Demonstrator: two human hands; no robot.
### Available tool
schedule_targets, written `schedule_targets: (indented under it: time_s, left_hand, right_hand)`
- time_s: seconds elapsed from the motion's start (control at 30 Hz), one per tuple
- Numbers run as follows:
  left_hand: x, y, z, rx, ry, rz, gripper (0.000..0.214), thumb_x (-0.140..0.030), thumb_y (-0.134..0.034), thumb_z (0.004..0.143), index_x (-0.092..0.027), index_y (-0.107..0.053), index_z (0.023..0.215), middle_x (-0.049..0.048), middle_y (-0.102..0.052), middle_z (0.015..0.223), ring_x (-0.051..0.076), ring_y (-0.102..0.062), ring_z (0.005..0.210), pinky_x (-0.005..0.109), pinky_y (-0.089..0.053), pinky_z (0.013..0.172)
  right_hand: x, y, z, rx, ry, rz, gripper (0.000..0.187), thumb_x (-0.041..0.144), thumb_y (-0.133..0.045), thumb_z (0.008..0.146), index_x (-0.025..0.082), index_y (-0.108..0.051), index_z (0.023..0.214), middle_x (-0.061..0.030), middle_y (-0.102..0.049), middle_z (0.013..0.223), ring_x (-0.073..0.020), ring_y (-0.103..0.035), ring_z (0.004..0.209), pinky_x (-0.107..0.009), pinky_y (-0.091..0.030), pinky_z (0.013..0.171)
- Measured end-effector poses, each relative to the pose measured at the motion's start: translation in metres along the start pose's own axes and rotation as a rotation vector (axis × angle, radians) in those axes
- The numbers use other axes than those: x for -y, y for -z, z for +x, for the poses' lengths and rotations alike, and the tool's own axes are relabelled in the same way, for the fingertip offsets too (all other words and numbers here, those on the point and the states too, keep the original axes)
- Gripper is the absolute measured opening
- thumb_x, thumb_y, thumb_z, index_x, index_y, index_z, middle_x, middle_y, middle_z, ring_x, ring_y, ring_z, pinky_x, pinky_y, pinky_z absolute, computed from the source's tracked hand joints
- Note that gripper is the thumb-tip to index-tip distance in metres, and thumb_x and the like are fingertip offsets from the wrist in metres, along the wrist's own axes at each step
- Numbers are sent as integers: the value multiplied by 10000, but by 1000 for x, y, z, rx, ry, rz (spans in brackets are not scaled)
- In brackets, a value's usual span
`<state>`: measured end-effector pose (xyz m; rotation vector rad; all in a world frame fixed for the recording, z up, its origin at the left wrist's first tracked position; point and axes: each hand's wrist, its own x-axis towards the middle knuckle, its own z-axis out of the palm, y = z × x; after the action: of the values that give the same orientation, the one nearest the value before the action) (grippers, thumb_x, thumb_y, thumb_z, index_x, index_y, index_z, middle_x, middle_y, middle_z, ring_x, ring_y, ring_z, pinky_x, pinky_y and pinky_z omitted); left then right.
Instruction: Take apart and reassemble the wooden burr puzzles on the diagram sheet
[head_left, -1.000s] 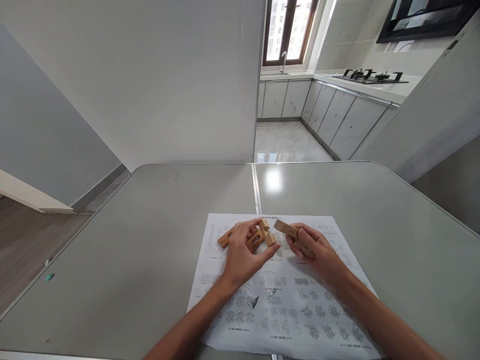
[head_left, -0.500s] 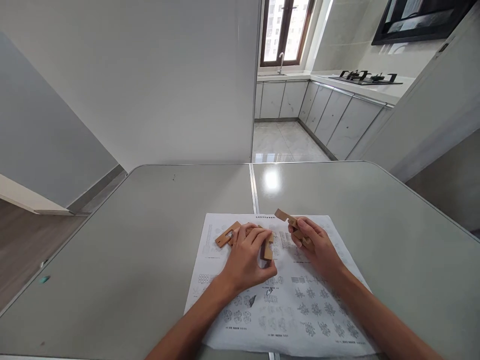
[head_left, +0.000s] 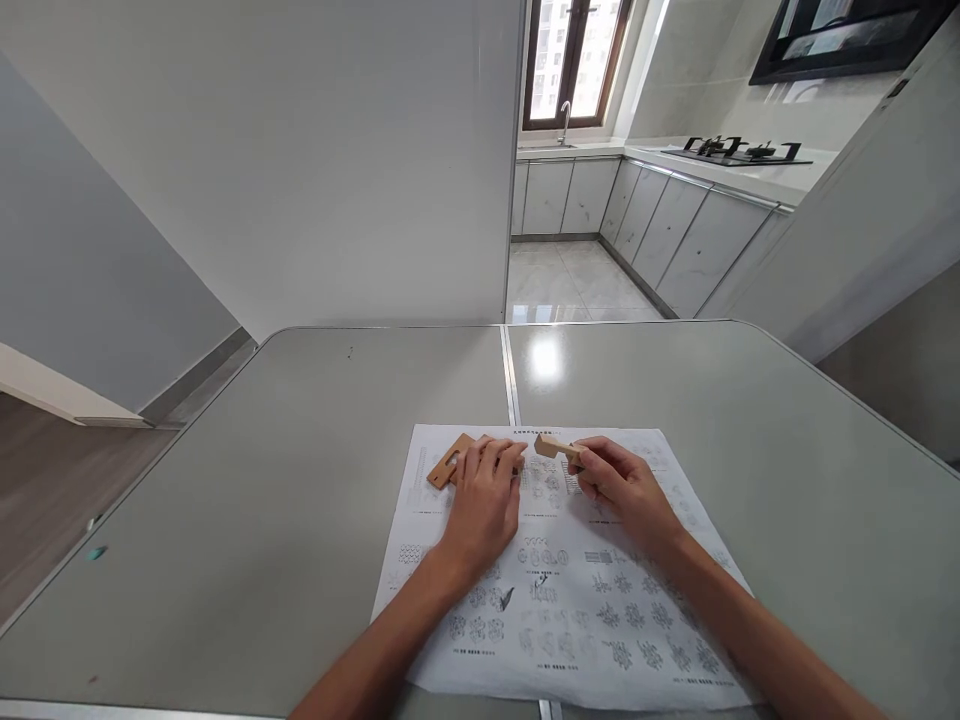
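My right hand (head_left: 626,490) pinches a notched wooden puzzle piece (head_left: 553,446) between thumb and fingers. Its pale, wider end points left, above the sheet; the rest is hidden by the fingers. My left hand (head_left: 484,505) lies over several wooden puzzle pieces near the sheet's upper left, fingers stretched forward and slightly apart. One flat piece with a slot (head_left: 448,464) sticks out to the left of these fingers. The other pieces are mostly covered. Under both hands lies a white printed sheet (head_left: 540,655) with rows of small line drawings.
A grey table (head_left: 247,500) with a metal seam down its middle carries the sheet. A small green bit (head_left: 97,553) is near the left edge. Beyond the table stand a pale wall (head_left: 360,180) and a kitchen with a gas hob (head_left: 739,152).
My left hand has moved left and let go of the wooden block it held upright, flattening over the pieces. My right hand has turned its piece, which now points more level to the left.
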<state>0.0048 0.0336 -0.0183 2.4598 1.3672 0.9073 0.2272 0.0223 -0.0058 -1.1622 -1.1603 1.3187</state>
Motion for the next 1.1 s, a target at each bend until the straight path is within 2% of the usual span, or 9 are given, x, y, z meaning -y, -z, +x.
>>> schedule_targets:
  time_s: [0.17,0.3,0.47,0.6,0.7,0.77,0.9,1.03,1.1]
  left_hand:
    - [0,4,-1,-49,39,-20,625,-76,-582,901,-262,-436,1480,117,-588,1419,340,-520,1331,545,-448,1098]
    - [-8,10,0,-62,-5,-53,711,-122,-663,843,-228,-407,1497,142,-564,1433,351,-506,1350,550,-438,1128]
    - [-10,10,1,-50,-125,-56,372,-272,-667,983,-232,-558,1336,101,-678,1253,309,-570,1251,511,-461,1096]
    - [-8,7,-1,-17,-143,-47,85,-260,-622,1031,-243,-640,1112,50,-738,1061,271,-626,1093,458,-494,985]
    - [-6,5,-2,-22,-122,-24,53,-260,-631,1023,-235,-639,1068,52,-747,1025,270,-632,1043,450,-502,935]
    - [-6,4,-2,-33,-104,0,47,-272,-649,1007,-232,-639,1030,56,-746,1009,278,-631,1035,461,-504,931]
    - [-7,4,-2,-39,-90,44,61,-263,-670,973,-228,-634,939,55,-740,960,290,-626,1021,483,-505,927]
    - [-9,5,-1,-39,-78,70,41,-225,-677,941,-228,-637,932,61,-724,958,301,-614,1051,493,-506,934]
    - [-9,5,-1,-47,-61,75,61,-210,-692,920,-225,-633,925,69,-709,998,305,-603,1074,495,-506,942]
  right_hand:
    - [-4,-4,-1,30,36,-191,405,615,-680,943,219,-738,1003,-45,-673,802,-170,-493,627,-309,-390,567]
    - [-5,-7,-2,29,85,-355,379,592,-675,953,224,-754,993,-5,-592,701,-179,-478,641,-320,-394,609]
    - [-6,-7,-3,95,120,-384,349,563,-675,964,225,-757,985,11,-545,682,-173,-454,634,-322,-375,609]
    - [-9,-7,-3,101,101,-371,348,568,-684,961,228,-738,1012,9,-582,707,-169,-465,624,-314,-375,597]
    - [-11,-8,-2,77,78,-347,380,587,-672,962,233,-712,1094,-46,-692,900,-190,-551,699,-319,-435,637]
    - [-11,-8,-1,46,71,-333,407,606,-658,964,234,-693,1128,-68,-700,996,-197,-579,748,-320,-465,664]
    - [-11,-6,1,14,68,-305,456,647,-679,932,237,-681,1131,-65,-691,994,-177,-550,696,-310,-465,621]
    - [-9,-5,1,7,-8,-235,481,671,-669,929,221,-667,1096,-63,-733,900,-137,-512,548,-297,-421,513]
    - [-9,-5,1,-11,-45,-189,502,693,-631,944,219,-644,1109,-72,-761,927,-112,-487,472,-288,-389,454]
